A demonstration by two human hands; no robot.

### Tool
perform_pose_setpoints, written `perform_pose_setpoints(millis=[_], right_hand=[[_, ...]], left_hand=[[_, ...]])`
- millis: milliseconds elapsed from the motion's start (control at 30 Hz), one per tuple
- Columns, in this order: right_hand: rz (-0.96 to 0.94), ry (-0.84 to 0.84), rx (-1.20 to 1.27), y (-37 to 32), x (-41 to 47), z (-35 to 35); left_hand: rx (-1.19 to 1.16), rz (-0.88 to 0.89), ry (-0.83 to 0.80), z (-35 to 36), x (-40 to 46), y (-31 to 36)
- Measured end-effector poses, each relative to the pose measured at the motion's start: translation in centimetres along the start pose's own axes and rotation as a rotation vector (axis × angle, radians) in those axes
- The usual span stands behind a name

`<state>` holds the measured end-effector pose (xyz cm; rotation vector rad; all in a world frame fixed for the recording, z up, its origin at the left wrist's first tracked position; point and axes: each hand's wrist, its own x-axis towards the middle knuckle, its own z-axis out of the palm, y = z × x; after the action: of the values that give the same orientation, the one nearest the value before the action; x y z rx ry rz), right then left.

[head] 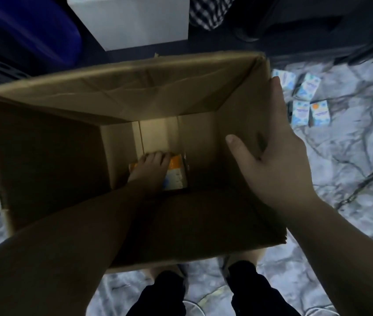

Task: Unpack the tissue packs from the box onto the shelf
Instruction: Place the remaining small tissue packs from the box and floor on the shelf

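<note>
A large cardboard box (51, 156) stands open on a marbled grey floor (352, 160), seen from straight above. Its flaps are folded up and its inside is dim. At the bottom, against the near wall, lies one tissue pack (176, 173) with orange, white and blue on its wrapper; no other pack shows inside. The left hand (150, 169) reaches deep into the box and lies over that pack, fingers curled across its far edge, so its grip is on the pack. The right hand (274, 151) rests against the box's right wall at the rim, fingers straight along the outside and thumb spread inside, a wide flat grip that steadies the cardboard. On the floor just right of the box stand four more tissue packs (304, 99) in a loose cluster. Beyond the box a white block (130, 19) stands.
</note>
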<state>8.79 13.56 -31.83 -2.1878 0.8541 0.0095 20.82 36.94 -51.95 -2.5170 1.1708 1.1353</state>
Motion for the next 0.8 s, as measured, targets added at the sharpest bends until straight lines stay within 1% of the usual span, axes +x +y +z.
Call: perform_pose_setpoints(millis=[167, 267, 367, 467, 567, 633, 733, 800], right_hand=[[-0.012, -0.013, 0.010, 0.3, -0.1, 0.0], [-0.020, -0.013, -0.002, 0.2, -0.2, 0.1], [-0.017, -0.011, 0.002, 0.1, -0.1, 0.1], [-0.005, -0.004, -0.004, 0.1, -0.1, 0.1], [0.015, -0.019, -0.012, 0.0, -0.1, -0.2], [0.022, -0.064, -0.009, -0.5, -0.1, -0.7], [0.083, -0.160, -0.053, -2.0, -0.3, -2.5], [0.121, -0.145, -0.143, -3.9, -0.7, -4.4]], left_hand=[[-0.066, -0.073, 0.091, -0.9, 0.8, -0.5], [-0.075, -0.113, 0.094, -0.9, 1.0, -0.7], [-0.139, -0.159, 0.110, -1.2, 0.9, -0.6], [-0.200, -0.196, 0.148, -2.9, -0.8, -0.2], [-0.295, -0.146, 0.251, -6.6, -4.5, 0.2], [-0.347, -0.101, 0.332, -10.0, -8.1, 0.4], [-0.363, -0.043, 0.399, -15.7, -13.8, 0.9], [-0.347, 0.001, 0.422, -19.7, -17.6, 1.6]])
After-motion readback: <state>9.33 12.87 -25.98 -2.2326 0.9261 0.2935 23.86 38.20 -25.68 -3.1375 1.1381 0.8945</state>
